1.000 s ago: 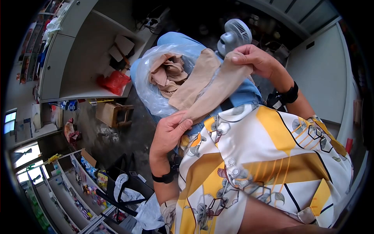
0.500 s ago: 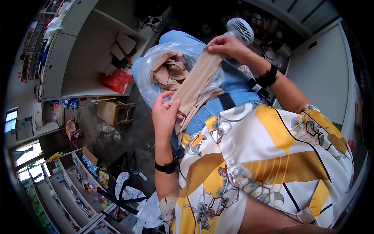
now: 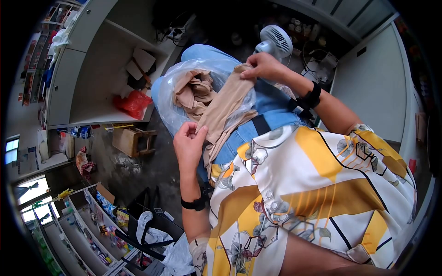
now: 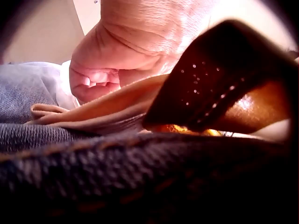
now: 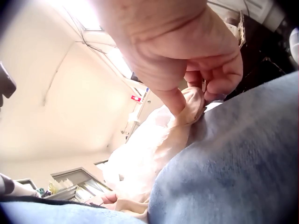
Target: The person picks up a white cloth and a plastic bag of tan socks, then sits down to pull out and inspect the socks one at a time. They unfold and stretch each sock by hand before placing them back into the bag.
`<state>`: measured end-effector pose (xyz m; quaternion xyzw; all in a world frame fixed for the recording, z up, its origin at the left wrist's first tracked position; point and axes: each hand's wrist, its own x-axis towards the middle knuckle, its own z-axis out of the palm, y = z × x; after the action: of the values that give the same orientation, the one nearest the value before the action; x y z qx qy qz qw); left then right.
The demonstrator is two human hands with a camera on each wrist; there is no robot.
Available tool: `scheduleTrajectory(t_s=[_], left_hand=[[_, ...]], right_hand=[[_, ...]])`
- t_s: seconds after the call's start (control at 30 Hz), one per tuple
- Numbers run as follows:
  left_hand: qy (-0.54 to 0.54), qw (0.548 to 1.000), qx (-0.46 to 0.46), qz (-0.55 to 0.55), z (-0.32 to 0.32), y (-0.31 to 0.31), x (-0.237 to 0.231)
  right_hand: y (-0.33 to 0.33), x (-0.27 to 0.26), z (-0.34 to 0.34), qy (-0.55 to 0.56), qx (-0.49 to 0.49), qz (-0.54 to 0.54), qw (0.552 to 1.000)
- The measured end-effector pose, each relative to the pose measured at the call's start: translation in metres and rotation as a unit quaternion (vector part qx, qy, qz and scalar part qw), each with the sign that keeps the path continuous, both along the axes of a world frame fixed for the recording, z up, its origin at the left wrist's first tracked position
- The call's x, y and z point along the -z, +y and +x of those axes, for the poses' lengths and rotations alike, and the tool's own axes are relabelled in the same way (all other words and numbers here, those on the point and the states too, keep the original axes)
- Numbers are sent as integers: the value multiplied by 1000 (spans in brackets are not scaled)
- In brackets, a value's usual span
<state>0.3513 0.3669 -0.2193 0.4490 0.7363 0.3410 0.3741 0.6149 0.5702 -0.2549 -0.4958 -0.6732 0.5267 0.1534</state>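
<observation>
A beige piece of thin knit fabric, long and flat like a sock (image 3: 225, 101), stretches between both hands over the lap. In the head view my left hand (image 3: 188, 145) pinches its near end between thumb and fingers. The right hand (image 3: 267, 66) pinches the far end, which folds over at the fingertips in the right wrist view (image 5: 191, 102). More beige sock-like pieces (image 3: 237, 122) lie across the jeans beneath it. A clear plastic bag (image 3: 165, 110) on the lap holds a crumpled pile of similar beige pieces (image 3: 195, 87).
A grey-white fan (image 3: 275, 41) stands beyond the right hand. To the left, a red plastic bag (image 3: 133, 103) sits in a cabinet (image 3: 103, 83), with a wooden stool (image 3: 131, 140) below. Shelves of small goods (image 3: 83, 225) and a black bag (image 3: 147, 207) are at lower left.
Earlier, two beige pieces lay side by side at the hands. One now lies on the lap, the other is stretched between both hands. The right hand has moved left, closer to the plastic bag.
</observation>
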Motion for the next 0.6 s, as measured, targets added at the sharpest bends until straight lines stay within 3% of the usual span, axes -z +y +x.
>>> scheduleTrajectory(t_s=[0.03, 0.13, 0.23, 0.37, 0.47, 0.6], left_hand=[[27, 1000, 7, 15, 0, -1, -2], [-50, 997, -7, 57, 2, -4, -16], [-285, 948, -64, 126, 5, -4, -28], [-357, 921, -47, 151, 3, 4, -30], [-388, 897, -100, 189, 16, 13, -37], [-265, 917, -138, 263, 12, 13, -23]], right_hand=[[0, -2, 1, 6, 3, -5, 1000], [-1, -1, 12, 174, 29, -52, 983], [-17, -41, 19, 314, 37, -148, 937], [-20, -43, 18, 397, -6, -193, 897], [-29, -54, 5, 364, 47, -189, 911], [-30, -41, -1, 378, 71, -194, 903]])
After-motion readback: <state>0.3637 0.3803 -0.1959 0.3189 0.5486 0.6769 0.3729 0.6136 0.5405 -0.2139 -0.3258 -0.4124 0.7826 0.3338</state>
